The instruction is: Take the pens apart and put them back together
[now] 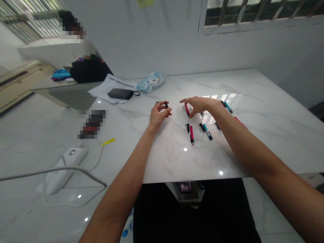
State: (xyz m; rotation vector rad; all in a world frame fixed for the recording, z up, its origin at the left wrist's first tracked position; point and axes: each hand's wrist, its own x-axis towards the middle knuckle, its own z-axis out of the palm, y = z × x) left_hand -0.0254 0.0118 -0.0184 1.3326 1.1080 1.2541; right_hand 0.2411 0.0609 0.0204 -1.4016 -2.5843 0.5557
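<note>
Clearly, left grip (160,114) clamps a black pen piece (166,105); right grip (198,105) hovers apart over a red pen (186,109).

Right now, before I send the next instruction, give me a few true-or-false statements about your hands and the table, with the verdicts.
1. The left hand pinches a small black item at its fingertips. True.
2. The right hand grips a teal pen. False: it is over the pens, beside a red-and-black pen, with nothing visible in it.
3. The pens lie on a white marble tabletop. True.
4. The black pouch rests on the papers. True.
5. The yellow strip lies on the papers. False: it lies on the tabletop, apart from them.
</note>
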